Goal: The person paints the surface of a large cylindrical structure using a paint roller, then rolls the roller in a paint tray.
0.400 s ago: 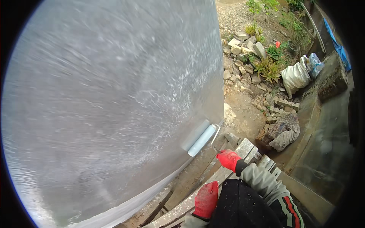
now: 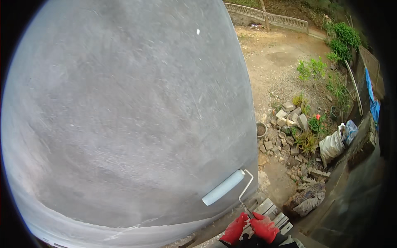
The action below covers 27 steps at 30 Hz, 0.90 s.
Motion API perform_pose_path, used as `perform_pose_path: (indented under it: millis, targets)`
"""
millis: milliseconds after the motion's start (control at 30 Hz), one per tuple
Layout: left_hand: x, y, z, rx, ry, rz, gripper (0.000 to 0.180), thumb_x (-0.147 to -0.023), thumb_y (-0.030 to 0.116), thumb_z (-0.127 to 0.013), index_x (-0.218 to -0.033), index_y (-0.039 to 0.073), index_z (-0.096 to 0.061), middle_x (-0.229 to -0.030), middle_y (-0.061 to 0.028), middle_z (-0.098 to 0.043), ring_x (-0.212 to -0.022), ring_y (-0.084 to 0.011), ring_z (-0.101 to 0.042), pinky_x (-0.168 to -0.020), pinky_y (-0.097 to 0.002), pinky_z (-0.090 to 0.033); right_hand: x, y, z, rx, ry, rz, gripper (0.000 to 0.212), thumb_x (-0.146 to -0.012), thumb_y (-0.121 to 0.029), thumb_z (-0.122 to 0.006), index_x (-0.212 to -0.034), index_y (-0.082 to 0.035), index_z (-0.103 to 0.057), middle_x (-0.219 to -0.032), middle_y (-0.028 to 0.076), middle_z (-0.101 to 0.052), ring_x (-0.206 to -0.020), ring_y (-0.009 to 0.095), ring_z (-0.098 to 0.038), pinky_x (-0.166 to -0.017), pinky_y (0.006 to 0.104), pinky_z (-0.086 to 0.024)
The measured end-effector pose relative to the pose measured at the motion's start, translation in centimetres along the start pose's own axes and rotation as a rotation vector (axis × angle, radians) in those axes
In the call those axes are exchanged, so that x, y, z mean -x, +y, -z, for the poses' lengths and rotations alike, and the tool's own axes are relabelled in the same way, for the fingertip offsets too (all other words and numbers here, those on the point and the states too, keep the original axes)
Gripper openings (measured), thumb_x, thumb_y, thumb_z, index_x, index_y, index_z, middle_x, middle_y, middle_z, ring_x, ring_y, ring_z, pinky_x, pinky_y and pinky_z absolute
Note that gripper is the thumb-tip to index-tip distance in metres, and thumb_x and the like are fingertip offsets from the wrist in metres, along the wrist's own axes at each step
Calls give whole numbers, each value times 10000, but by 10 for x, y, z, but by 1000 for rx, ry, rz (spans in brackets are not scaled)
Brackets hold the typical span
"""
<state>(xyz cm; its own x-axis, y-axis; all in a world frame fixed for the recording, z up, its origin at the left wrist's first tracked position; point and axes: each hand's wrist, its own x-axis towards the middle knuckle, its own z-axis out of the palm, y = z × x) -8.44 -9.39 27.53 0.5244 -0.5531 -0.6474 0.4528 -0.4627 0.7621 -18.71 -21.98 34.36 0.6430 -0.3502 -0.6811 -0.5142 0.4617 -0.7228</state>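
Red-gloved, the right hand [image 2: 265, 227] is closed around the handle [image 2: 247, 210] of a paint roller [image 2: 223, 188]. The left hand [image 2: 235, 228], gloved alike, sits beside it with fingers curled toward the same handle; its grip is partly hidden, so whether it is pinching the handle cannot be told. The hands are close together at the lower edge of the view.

The handle points forward, away from the person. From it, a bent white wire frame [image 2: 246, 189] runs up to the right end of the light-blue cover. The long axis of the cover runs diagonally, from lower left to upper right. The cover is at the lower right part of a large grey wall [image 2: 136, 124]; firm contact cannot be confirmed.

Whitish boards [image 2: 264, 206] lie below and beside the hands. Farther out, to the right of the wall, are a stone pile [image 2: 289, 120], a white sack [image 2: 331, 147] and a blue sheet [image 2: 373, 103].
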Motion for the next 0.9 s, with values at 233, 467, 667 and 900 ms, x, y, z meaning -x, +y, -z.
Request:
perform_pose_path:
  millis: [233,467,667,900]
  targets:
    - [128,161,-28,346,-285,-609,511,-1026,399,-340,-1331,4,-447,-1098,-117,-637,-952,-230,-619,-852,-380,-509,115,-75,-21,448,51,867,566,-873,-48,-495,-1426,-117,-398,-1077,90,-461,-819,213,-532,-638,287,-467]
    - [231,311,-7,446,-236,-822,428,-1031,309,-385,-1327,14,-476,-1051,-92,-631,-933,-198,-603,-821,-321,-505,210,-191,-60,925,236,1310,615,-800,42,-541,-1396,-53,-420,-1441,204,-397,-1186,341,-526,-891,339,-502]
    - [301,424,8,213,-252,-1079,411,-1020,234,-430,-1361,5,-434,-1234,-102,-570,-1121,-196,-549,-964,-308,-428,263,-299,-87,234,193,1373,557,-885,-66,-485,-1429,-102,-371,-954,108,-560,-613,201,-530,-530,316,-441]
    - [353,491,37,74,-247,-1249,450,-1021,161,-414,-1434,8,-321,-1391,-130,-462,-1231,-231,-489,-1034,-317,-374,349,-447,-99,-79,-52,1136,544,-939,-141,-420,-1472,-213,-337,-702,7,-516,-471,77,-407,-417,236,-364]
